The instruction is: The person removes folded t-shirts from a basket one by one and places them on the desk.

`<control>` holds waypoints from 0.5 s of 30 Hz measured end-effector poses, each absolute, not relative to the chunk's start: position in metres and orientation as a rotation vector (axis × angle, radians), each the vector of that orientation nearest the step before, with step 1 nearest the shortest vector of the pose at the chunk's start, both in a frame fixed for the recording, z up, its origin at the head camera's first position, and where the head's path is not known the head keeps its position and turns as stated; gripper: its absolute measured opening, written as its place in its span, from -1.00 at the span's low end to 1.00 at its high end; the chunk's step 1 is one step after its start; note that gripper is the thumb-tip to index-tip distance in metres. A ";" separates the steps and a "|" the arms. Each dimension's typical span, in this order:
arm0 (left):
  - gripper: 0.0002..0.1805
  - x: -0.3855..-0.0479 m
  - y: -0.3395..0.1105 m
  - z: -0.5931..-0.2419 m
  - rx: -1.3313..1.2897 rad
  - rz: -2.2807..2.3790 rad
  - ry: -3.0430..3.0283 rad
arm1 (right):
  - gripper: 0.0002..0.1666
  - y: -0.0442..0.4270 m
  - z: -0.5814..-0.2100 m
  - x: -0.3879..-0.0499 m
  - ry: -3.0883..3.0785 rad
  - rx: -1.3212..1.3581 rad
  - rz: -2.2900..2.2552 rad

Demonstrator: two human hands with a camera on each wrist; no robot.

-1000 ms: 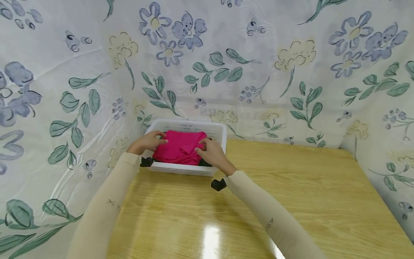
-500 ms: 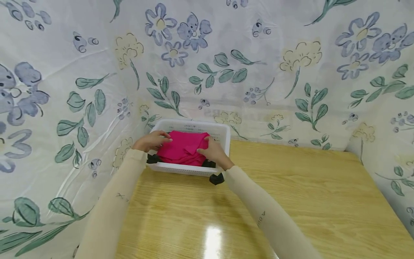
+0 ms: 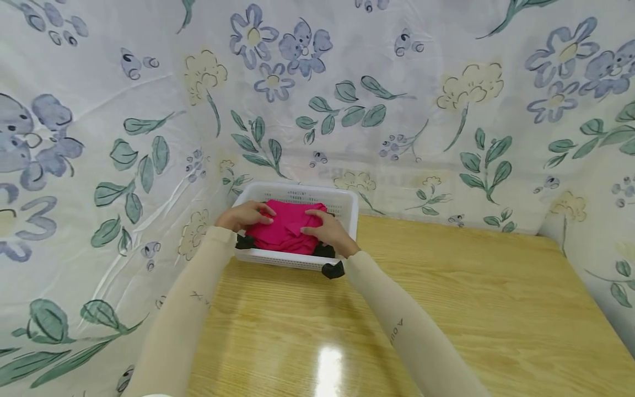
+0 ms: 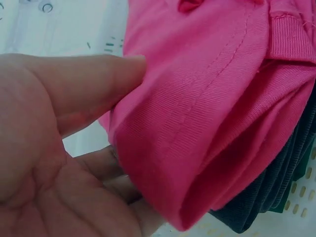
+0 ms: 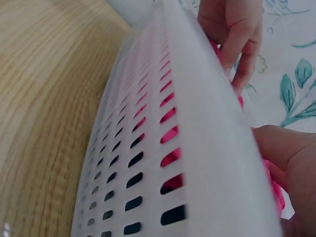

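Since the earlier frame, have brought right hand [image 3: 331, 229] inward over the pink cloth [image 3: 285, 226], toward left hand [image 3: 245, 215], and carried left hand slightly farther across the cloth's left end. With left fingers, hold that folded end loosely, with thumb along one face and the other fingers tucked behind the fold. With right fingers, reach onto the right part of the cloth, with thumb and forefinger wide apart; cannot tell, past the rim in the right wrist view, about the remaining fingers. Between both hands, have the pink cloth in uneven layers inside the white basket [image 3: 292, 259], on top of dark cloth [image 4: 261, 197]. Farther out, find the basket by the far left corner of the table [image 3: 421, 309], close to the floral sheet [image 3: 426, 44].

Could probably skew the loose layers by pressing or pulling at one end only. Might also drag the dark cloth askew by hooking left fingers too deep behind the fold. By lifting with right thumb and forefinger so wide, would likely lose that side and let it sag toward the near rim. By leaning on the rim, might nudge the basket toward the sheet; seems less likely.
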State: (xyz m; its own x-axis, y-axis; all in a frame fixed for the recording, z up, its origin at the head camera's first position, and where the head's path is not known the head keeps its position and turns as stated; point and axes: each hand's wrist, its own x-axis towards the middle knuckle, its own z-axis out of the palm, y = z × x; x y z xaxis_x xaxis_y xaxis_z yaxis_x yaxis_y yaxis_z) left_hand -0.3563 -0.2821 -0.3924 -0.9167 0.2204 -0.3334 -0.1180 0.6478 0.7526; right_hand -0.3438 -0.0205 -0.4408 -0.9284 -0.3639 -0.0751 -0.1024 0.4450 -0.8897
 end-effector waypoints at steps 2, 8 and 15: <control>-0.55 -0.356 -0.281 -0.393 0.077 1.153 2.494 | -0.36 -0.021 -0.442 -0.345 2.475 -0.404 -1.443; -0.55 -0.356 -0.282 -0.396 0.060 1.141 2.531 | -0.43 -0.024 -0.445 -0.349 2.509 -0.395 -1.419; -0.58 -0.356 -0.284 -0.396 0.084 1.114 2.620 | -0.49 -0.022 -0.444 -0.347 2.572 -0.427 -1.407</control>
